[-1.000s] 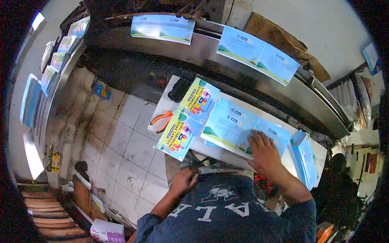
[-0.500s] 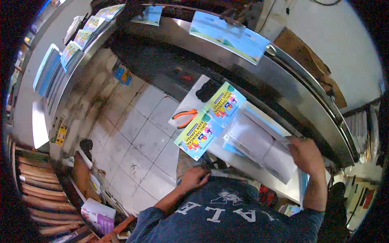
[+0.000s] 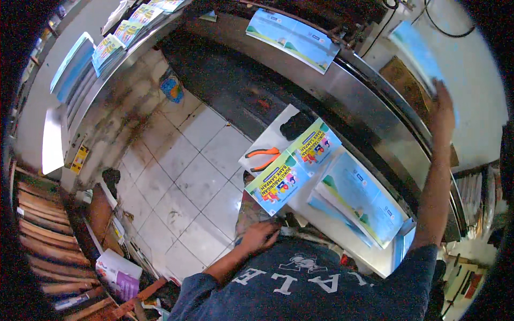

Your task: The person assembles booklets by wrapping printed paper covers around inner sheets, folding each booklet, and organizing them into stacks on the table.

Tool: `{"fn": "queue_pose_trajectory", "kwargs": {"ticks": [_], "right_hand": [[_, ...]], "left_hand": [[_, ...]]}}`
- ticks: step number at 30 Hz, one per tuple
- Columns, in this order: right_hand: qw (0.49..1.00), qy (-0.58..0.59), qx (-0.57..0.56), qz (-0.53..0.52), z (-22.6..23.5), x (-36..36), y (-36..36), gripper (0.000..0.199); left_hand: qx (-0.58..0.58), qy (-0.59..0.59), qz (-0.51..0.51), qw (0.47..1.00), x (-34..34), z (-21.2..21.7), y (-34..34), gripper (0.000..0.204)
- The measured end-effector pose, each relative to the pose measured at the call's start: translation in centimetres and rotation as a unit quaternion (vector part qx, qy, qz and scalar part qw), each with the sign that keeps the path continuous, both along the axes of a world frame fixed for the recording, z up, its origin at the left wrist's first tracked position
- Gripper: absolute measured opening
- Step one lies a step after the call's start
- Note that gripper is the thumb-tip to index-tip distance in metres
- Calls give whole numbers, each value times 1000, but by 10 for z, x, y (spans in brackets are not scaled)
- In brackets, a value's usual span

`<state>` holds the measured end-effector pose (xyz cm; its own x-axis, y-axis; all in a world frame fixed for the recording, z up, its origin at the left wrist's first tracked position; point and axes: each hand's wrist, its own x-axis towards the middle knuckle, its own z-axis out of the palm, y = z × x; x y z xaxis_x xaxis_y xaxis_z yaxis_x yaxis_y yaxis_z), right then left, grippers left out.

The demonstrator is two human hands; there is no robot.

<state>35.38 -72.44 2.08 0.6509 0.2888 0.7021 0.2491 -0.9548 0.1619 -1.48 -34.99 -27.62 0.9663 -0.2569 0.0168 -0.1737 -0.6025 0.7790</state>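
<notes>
Blue printed sheet (image 3: pixel 415 53), thin, glossy (blurred), gripped aloft by right hand (image 3: pixel 443 109); left hand (image 3: pixel 259 235) fingers loosely curled at bench (image 3: pixel 342 235) edge.

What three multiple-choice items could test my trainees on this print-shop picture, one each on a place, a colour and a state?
1. Where do the pliers lie?
A. on the white table, left of the colourful booklet
B. on the floor
C. in the left hand

2. What colour are the pliers' handles?
A. green
B. orange
C. white

3. What is the right hand doing?
A. resting on the table
B. holding the pliers
C. raised, holding a blue sheet

Answers: 1 A, they lie on the table's left end; 2 B, the handles show orange; 3 C, the arm reaches up with the sheet.
</notes>
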Motion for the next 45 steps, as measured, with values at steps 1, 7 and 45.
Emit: {"fn": "queue_pose_trajectory", "kwargs": {"ticks": [1, 7, 45], "right_hand": [[998, 42, 0, 41, -21, 2, -5, 48], [977, 155, -149, -1, -85, -89, 42, 61], [980, 141, 95, -102, 87, -51, -60, 43]], "left_hand": [[0, 3, -7, 1000, 1, 0, 0, 23], [5, -5, -24, 1000, -2, -12, -2, 24], [-24, -58, -8, 998, 2, -19, -2, 18]]}}
